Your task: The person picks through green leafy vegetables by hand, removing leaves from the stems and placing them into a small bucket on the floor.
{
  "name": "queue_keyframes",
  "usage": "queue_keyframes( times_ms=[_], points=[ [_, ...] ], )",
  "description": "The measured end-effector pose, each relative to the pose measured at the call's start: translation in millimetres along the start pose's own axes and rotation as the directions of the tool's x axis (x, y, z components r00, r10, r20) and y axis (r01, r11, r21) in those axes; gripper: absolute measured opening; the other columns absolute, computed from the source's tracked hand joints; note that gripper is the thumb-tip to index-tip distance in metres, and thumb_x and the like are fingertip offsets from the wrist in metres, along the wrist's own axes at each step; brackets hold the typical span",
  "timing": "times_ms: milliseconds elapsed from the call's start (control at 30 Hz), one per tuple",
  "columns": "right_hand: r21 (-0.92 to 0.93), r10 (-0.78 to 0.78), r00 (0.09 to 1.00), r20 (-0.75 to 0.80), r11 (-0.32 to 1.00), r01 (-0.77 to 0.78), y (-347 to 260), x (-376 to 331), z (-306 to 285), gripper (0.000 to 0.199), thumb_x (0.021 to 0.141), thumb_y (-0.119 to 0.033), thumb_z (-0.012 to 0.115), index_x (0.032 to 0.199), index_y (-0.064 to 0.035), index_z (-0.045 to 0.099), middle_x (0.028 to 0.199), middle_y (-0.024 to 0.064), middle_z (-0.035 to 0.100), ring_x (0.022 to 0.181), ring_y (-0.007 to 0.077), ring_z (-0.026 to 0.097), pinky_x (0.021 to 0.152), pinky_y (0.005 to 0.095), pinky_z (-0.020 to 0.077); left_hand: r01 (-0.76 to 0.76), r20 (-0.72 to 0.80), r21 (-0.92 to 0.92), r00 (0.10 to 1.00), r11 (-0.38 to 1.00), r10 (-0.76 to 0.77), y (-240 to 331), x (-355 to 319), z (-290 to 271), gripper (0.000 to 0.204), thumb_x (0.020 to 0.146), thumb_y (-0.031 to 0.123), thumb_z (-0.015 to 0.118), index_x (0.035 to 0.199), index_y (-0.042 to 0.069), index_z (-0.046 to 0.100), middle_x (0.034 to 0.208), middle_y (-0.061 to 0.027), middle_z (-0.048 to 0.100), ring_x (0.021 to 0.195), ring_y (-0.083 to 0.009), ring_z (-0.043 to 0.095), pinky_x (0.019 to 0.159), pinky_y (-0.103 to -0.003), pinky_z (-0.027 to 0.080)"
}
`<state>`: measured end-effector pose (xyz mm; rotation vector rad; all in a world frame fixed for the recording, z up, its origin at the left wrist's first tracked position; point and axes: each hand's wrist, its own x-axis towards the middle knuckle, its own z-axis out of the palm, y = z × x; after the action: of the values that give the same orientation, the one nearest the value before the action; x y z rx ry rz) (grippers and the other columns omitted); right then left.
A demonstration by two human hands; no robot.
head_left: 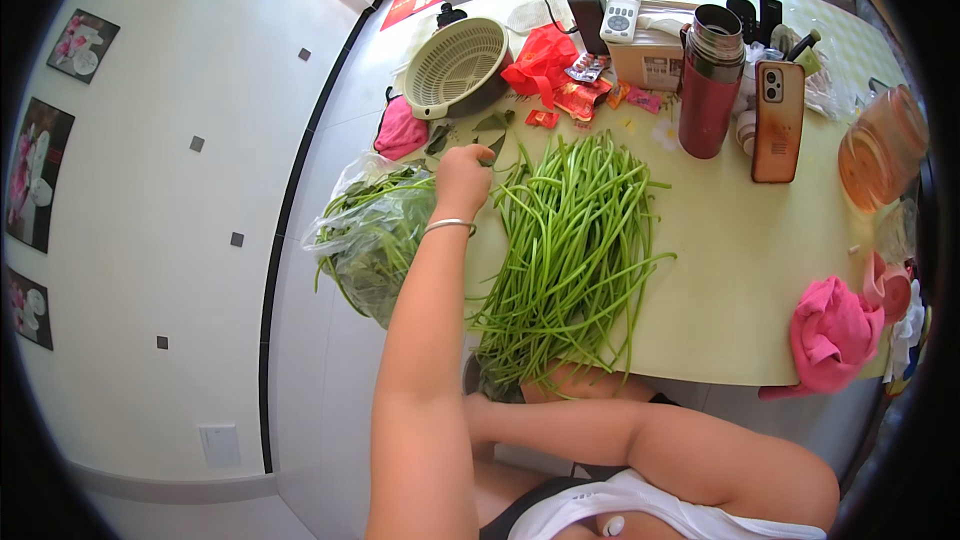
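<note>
My left hand (464,178), with a silver bangle on its wrist, reaches across the table, fingers closed around a bit of dark green leaf (487,161). Just right of it lies a large heap of long green vegetable stems (575,250), running toward the near table edge. A clear plastic bag (375,230) of leafy greens sits left of my left wrist. Low in the view, my right arm bends across my body. My right hand (482,418) is near the heap's lower end, partly behind my left forearm; its fingers are hidden.
A colander (456,70) stands at the back left beside a pink cloth (402,128). Behind the stems are a red bag (541,62) and small wrappers. A red flask (711,85), a phone (778,122) and a jar (882,150) stand rightward. Another pink cloth (835,333) hangs at the right edge.
</note>
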<state>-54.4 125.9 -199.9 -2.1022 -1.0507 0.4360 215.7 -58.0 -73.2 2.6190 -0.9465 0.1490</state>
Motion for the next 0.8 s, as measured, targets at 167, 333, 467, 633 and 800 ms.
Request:
queue_keyframes(
  times_ms=[167, 333, 467, 633, 800],
  points=[
    [0.254, 0.052, 0.990, -0.134, 0.967, -0.016, 18, 19, 30, 0.042, 0.094, -0.027, 0.047, 0.128, -0.0028, 0.053, 0.130, 0.0050, 0.055, 0.114, 0.0215, 0.054, 0.083, 0.0369, 0.0476, -0.167, 0.008, 0.193, 0.986, 0.967, 0.169, 6, 32, 21, 0.013, 0.072, 0.004, 0.065, 0.084, 0.005, 0.069, 0.087, -0.0163, 0.065, 0.081, -0.0346, 0.062, 0.073, -0.042, 0.050],
    [-0.488, -0.101, 0.993, -0.068, 0.871, 0.055, -3, 5, 1, 0.051, 0.099, -0.037, 0.037, 0.138, -0.0043, 0.043, 0.149, 0.0028, 0.039, 0.131, 0.0173, 0.038, 0.102, 0.0273, 0.0355, 0.171, -0.018, -0.332, 0.982, 0.928, -0.187, -1, 40, 22, 0.010, 0.075, 0.007, 0.069, 0.083, 0.002, 0.067, 0.071, -0.0132, 0.066, 0.061, -0.0257, 0.064, 0.061, -0.035, 0.051],
    [-0.301, -0.104, 0.987, -0.120, 0.951, 0.063, 15, 23, 32, 0.051, 0.100, -0.038, 0.037, 0.137, -0.0036, 0.044, 0.148, 0.0034, 0.038, 0.132, 0.0163, 0.035, 0.106, 0.0258, 0.0299, 0.301, 0.261, -0.309, 0.939, 0.902, -0.224, 27, 49, 32, 0.012, 0.076, 0.010, 0.071, 0.078, -0.001, 0.068, 0.067, -0.0129, 0.067, 0.049, -0.0185, 0.063, 0.053, -0.033, 0.051],
    [0.711, 0.159, 0.987, -0.022, 0.696, -0.097, 17, 34, 40, 0.050, 0.100, -0.037, 0.041, 0.136, -0.0030, 0.046, 0.141, 0.0063, 0.046, 0.127, 0.0179, 0.042, 0.103, 0.0268, 0.0336, 0.259, 0.194, -0.191, 0.956, 0.947, -0.222, 16, 52, 39, 0.014, 0.067, 0.013, 0.074, 0.074, 0.001, 0.071, 0.072, -0.0161, 0.068, 0.065, -0.0279, 0.068, 0.066, -0.037, 0.054],
    [0.807, 0.172, 0.982, -0.074, 0.588, -0.043, 20, 34, 35, 0.042, 0.100, -0.033, 0.045, 0.130, -0.0032, 0.052, 0.127, 0.0077, 0.055, 0.116, 0.0177, 0.050, 0.096, 0.0279, 0.0402, 0.204, 0.193, -0.205, 0.967, 0.957, -0.165, 23, 48, 38, 0.019, 0.063, 0.017, 0.074, 0.075, 0.002, 0.073, 0.079, -0.0202, 0.068, 0.076, -0.0333, 0.067, 0.074, -0.039, 0.053]
  ],
)
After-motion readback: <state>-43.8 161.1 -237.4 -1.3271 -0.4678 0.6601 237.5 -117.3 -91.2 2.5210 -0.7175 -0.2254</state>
